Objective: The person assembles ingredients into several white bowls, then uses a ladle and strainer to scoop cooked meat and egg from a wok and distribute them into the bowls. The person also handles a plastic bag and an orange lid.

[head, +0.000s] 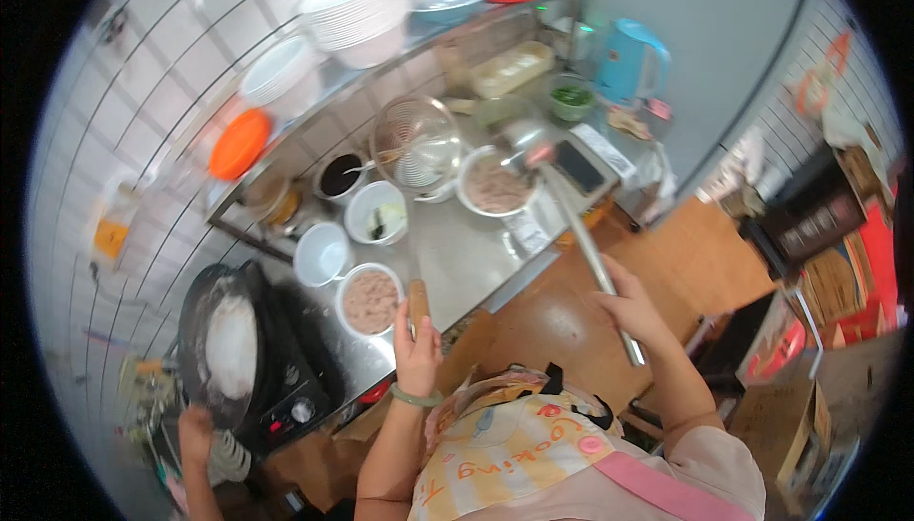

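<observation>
My right hand (632,303) grips the metal handle of a long ladle (582,235). The ladle's blurred head is over the far right edge of a white bowl of pale minced or sliced meat (498,185). Upright in my left hand (419,357) is a utensil with a wooden handle (418,298); its working end is too blurred to identify. Just left of that hand stands a second white tub of similar meat (370,301). Behind it are an empty-looking white tub (323,255) and a tub with a little pale and dark food (376,213).
A wok (232,350) with white contents sits on a portable cooker (293,378) at left, beside another person's hand (195,427). A metal strainer (416,143), dark sauce (341,175), chopped greens (571,96) and a blue kettle (628,61) line the back. Stacked bowls (357,14) fill a shelf above.
</observation>
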`<state>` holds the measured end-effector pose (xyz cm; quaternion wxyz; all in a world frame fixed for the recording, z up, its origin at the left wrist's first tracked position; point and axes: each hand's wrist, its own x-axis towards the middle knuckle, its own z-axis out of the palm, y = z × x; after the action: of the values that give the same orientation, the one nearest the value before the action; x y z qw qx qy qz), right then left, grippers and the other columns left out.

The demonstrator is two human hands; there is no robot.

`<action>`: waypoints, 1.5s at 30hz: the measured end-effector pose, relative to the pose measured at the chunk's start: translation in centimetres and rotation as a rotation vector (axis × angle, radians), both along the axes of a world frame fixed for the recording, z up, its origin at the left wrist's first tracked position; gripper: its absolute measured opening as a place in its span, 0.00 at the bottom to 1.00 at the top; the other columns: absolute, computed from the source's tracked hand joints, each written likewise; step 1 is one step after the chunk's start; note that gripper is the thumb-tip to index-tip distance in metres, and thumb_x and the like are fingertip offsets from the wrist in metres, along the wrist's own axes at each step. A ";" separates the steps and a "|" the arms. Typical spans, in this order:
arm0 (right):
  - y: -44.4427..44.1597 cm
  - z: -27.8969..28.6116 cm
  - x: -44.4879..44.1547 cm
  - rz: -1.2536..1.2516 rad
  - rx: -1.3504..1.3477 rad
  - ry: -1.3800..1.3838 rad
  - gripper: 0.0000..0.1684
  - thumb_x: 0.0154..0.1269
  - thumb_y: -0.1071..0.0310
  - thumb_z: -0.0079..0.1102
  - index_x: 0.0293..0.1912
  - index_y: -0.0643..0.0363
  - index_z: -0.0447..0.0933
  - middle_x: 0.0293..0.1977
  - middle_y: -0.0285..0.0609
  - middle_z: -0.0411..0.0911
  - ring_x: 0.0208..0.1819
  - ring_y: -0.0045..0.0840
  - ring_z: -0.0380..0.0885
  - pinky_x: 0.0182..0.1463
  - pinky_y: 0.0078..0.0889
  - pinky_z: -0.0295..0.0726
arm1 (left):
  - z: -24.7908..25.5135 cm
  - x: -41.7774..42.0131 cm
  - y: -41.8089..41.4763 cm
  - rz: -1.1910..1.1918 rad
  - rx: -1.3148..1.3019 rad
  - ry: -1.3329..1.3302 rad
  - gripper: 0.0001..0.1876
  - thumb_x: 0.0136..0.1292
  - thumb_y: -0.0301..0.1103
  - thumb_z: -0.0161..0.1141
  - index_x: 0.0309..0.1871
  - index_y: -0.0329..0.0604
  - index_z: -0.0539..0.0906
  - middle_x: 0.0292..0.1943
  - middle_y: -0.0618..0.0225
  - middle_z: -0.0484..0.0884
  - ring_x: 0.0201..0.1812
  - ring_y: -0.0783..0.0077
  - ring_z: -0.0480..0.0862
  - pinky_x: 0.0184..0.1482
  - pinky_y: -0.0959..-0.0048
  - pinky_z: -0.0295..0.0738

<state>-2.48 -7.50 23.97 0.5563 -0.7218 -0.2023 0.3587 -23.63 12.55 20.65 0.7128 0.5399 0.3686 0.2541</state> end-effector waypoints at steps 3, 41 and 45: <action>-0.5 1.4 -0.3 -0.041 0.167 0.281 0.34 0.51 0.77 0.49 0.60 0.56 0.56 0.19 0.29 0.61 0.14 0.12 0.60 0.13 0.15 0.59 | 2.3 -4.4 -0.8 0.096 -0.189 -0.096 0.24 0.64 0.32 0.45 0.62 0.45 0.52 0.20 0.73 0.67 0.14 0.87 0.59 0.14 0.88 0.53; 25.7 6.4 -24.2 0.968 0.038 0.131 0.35 0.55 0.74 0.49 0.61 0.62 0.49 0.19 0.34 0.64 0.14 0.14 0.64 0.15 0.16 0.62 | 11.0 -38.5 4.2 0.608 -0.230 0.170 0.16 0.63 0.34 0.42 0.55 0.46 0.62 0.19 0.73 0.65 0.13 0.87 0.57 0.13 0.87 0.52; 26.0 6.0 -25.6 0.930 0.053 0.465 0.26 0.56 0.74 0.48 0.55 0.63 0.57 0.20 0.33 0.64 0.14 0.13 0.62 0.14 0.15 0.61 | 10.0 -37.8 3.7 0.631 0.027 0.287 0.21 0.63 0.31 0.44 0.59 0.44 0.58 0.19 0.74 0.65 0.16 0.87 0.61 0.15 0.87 0.57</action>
<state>-28.10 18.51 29.94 0.3864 -0.4424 -0.3816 0.7137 -61.42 16.22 30.64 0.5327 0.4392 0.6105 0.3882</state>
